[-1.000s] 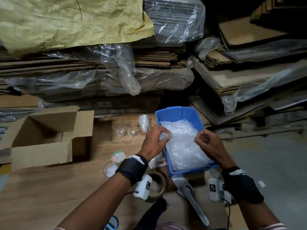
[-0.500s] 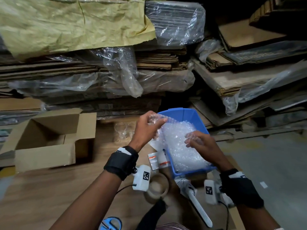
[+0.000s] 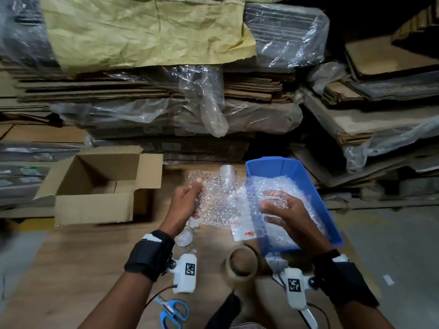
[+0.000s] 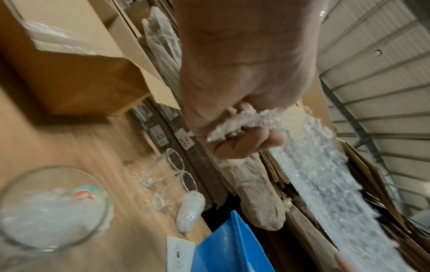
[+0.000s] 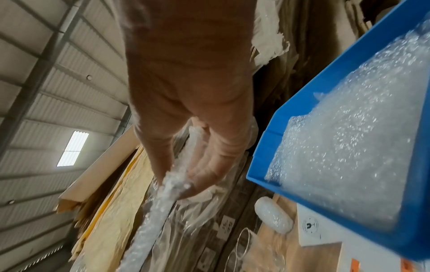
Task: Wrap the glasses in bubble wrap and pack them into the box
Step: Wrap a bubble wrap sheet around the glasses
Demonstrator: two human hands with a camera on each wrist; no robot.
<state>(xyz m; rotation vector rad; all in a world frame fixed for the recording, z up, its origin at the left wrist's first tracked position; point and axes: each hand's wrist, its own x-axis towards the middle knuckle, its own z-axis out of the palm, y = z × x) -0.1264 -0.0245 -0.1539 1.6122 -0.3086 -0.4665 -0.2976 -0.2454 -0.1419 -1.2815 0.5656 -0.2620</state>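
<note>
head view | both hands pinch bubble wrap sheet | blue bin right | open box left

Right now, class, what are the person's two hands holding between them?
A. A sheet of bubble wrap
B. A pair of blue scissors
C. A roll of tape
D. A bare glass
A: the left hand and right hand each pinch an edge of the sheet of bubble wrap, stretched between them beside the blue bin; the scissors and tape roll lie untouched on the table.
</note>
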